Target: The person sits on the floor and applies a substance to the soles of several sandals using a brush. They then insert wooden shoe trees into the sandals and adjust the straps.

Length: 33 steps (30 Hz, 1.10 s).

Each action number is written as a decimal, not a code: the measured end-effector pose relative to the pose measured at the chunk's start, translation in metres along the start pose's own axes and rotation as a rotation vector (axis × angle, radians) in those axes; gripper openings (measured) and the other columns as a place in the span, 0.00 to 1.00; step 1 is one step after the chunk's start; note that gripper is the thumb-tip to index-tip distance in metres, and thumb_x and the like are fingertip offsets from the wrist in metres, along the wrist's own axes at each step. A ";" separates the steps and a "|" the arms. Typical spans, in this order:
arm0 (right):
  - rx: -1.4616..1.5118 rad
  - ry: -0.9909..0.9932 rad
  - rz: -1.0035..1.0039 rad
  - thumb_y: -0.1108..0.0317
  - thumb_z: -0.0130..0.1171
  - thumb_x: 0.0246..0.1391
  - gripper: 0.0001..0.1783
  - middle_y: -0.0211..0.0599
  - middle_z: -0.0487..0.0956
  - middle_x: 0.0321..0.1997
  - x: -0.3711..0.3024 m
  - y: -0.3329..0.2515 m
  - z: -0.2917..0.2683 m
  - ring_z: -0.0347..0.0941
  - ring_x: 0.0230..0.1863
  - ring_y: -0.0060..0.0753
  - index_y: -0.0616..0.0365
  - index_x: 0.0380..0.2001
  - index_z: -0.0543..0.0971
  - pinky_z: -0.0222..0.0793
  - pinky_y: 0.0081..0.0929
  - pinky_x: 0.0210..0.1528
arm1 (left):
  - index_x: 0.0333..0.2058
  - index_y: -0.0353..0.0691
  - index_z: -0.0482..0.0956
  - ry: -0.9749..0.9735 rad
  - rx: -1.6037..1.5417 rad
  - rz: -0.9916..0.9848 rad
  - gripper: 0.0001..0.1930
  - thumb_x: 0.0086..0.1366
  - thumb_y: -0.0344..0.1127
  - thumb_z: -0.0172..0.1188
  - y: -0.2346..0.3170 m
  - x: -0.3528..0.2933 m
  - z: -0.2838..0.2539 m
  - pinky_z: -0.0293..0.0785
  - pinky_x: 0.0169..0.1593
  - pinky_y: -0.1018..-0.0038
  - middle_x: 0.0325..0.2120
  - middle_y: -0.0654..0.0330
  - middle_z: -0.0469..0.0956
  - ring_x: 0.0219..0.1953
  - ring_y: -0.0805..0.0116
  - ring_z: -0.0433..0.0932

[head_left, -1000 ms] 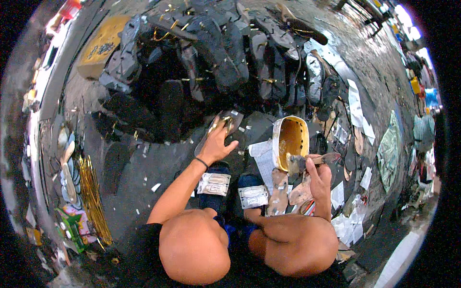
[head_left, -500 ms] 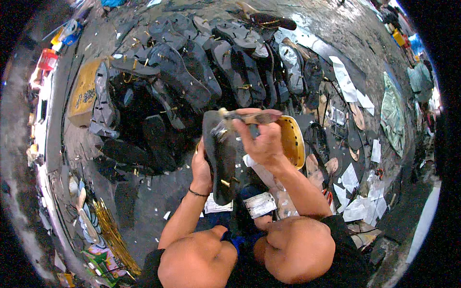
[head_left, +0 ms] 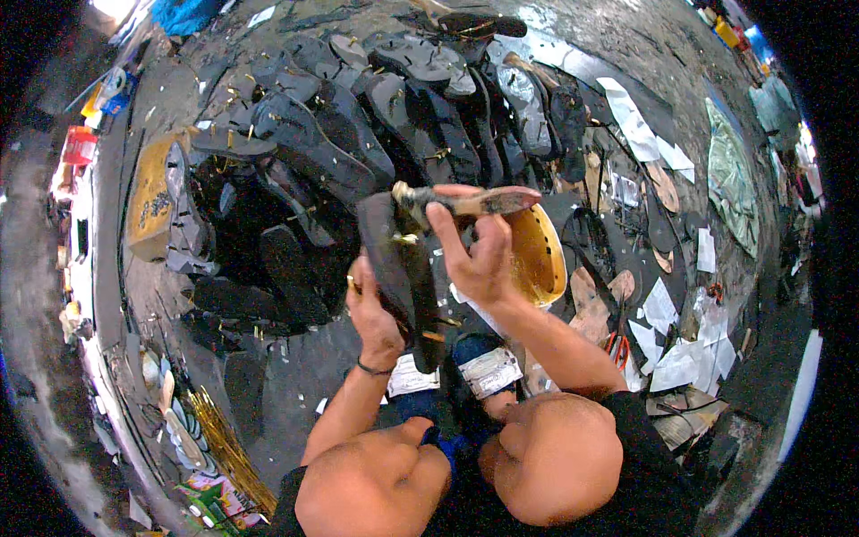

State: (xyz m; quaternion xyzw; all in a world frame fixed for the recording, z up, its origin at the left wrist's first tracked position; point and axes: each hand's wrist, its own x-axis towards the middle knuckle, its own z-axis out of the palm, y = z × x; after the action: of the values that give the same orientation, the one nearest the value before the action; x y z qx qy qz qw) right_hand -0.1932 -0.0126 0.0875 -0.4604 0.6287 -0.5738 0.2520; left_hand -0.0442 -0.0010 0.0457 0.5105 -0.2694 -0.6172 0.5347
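My left hand (head_left: 374,309) is closed on the left side of a dark shoe sole (head_left: 399,285), held up and tilted in front of me. Brass-coloured bits stick out of the sole near its middle and lower end. My right hand (head_left: 483,259) grips a wooden-handled tool (head_left: 492,202) lying across the top of the sole. Its handle ends in a worn reddish patch; its wrapped end is over the sole, and the head's shape is hard to make out. Beside my right hand stands a yellow plastic basin (head_left: 548,255), partly covered by that hand.
Several dark soles (head_left: 313,134) with brass-coloured bits lie across the floor ahead. A yellow block (head_left: 150,201) sits at the left. Paper scraps (head_left: 677,362) and red-handled scissors (head_left: 617,347) lie on the right. Thin brass-coloured rods (head_left: 231,447) are bundled at the lower left.
The sole has moved slightly left and tilted, showing more of its edge. The tool has risen a little and lies clearer, where before its working end was blurred.
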 end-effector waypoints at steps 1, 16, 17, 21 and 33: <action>0.003 -0.020 0.059 0.67 0.61 0.59 0.10 0.38 0.84 0.36 -0.025 0.007 0.008 0.80 0.37 0.34 0.59 0.41 0.81 0.73 0.28 0.42 | 0.53 0.35 0.74 -0.070 -0.075 -0.050 0.22 0.75 0.48 0.46 -0.003 0.001 -0.008 0.71 0.55 0.69 0.48 0.60 0.77 0.50 0.69 0.75; 0.976 -0.161 0.842 0.59 0.61 0.61 0.10 0.23 0.79 0.34 -0.015 0.008 -0.022 0.68 0.29 0.17 0.53 0.40 0.79 0.59 0.20 0.28 | 0.56 0.45 0.72 -0.234 -0.446 -0.695 0.28 0.67 0.59 0.53 -0.013 -0.076 -0.125 0.79 0.44 0.62 0.46 0.58 0.79 0.42 0.60 0.79; 0.939 -0.155 0.826 0.59 0.61 0.61 0.11 0.22 0.78 0.33 -0.016 0.006 -0.020 0.67 0.28 0.17 0.53 0.40 0.79 0.58 0.20 0.27 | 0.56 0.46 0.73 -0.218 -0.425 -0.660 0.27 0.67 0.59 0.54 -0.015 -0.070 -0.123 0.79 0.44 0.62 0.46 0.58 0.79 0.43 0.59 0.79; 0.601 -0.249 0.593 0.63 0.61 0.61 0.13 0.28 0.82 0.38 -0.021 -0.006 -0.002 0.74 0.37 0.19 0.61 0.44 0.80 0.70 0.20 0.40 | 0.56 0.49 0.73 -0.102 -0.223 -0.404 0.26 0.65 0.56 0.58 -0.015 -0.020 -0.100 0.78 0.44 0.59 0.46 0.58 0.79 0.44 0.57 0.78; 0.175 -0.294 0.134 0.60 0.66 0.53 0.13 0.44 0.84 0.34 -0.019 -0.008 0.018 0.82 0.35 0.40 0.60 0.35 0.83 0.76 0.36 0.40 | 0.46 0.36 0.76 -0.089 -0.374 -0.320 0.36 0.63 0.69 0.51 0.003 0.033 -0.015 0.80 0.36 0.70 0.38 0.57 0.81 0.32 0.66 0.81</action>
State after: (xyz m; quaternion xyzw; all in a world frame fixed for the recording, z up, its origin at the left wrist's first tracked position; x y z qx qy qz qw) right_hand -0.1676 -0.0042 0.0872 -0.4728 0.5622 -0.5345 0.4181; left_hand -0.0258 -0.0295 0.0318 0.4110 -0.0897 -0.7549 0.5031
